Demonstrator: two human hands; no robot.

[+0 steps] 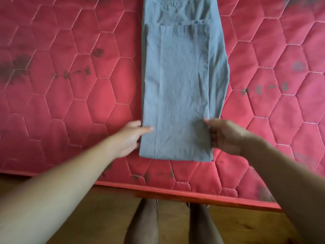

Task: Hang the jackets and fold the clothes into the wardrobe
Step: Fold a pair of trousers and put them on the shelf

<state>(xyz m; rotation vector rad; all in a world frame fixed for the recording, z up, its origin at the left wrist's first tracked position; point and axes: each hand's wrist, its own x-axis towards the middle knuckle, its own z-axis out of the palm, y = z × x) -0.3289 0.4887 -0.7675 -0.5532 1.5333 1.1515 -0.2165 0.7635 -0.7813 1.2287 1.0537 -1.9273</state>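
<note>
Grey trousers (181, 88) on mattress (70, 103) | my left hand (129, 138), right hand (226, 136) pinch corners nearest mattress edge | lift both level, fold squarely.

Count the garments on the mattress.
1: a grey folded garment lies on the red mattress, left hand and right hand holding its near edges. Others may lie beyond the frame.

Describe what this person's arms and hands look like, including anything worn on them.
The left forearm and right forearm are bare right to the frame edge; no sleeve shows. The left hand and right hand are ungloved, with no watch, bracelet or ring visible on either wrist or hand. Slight blur could hide fine marks.
</note>
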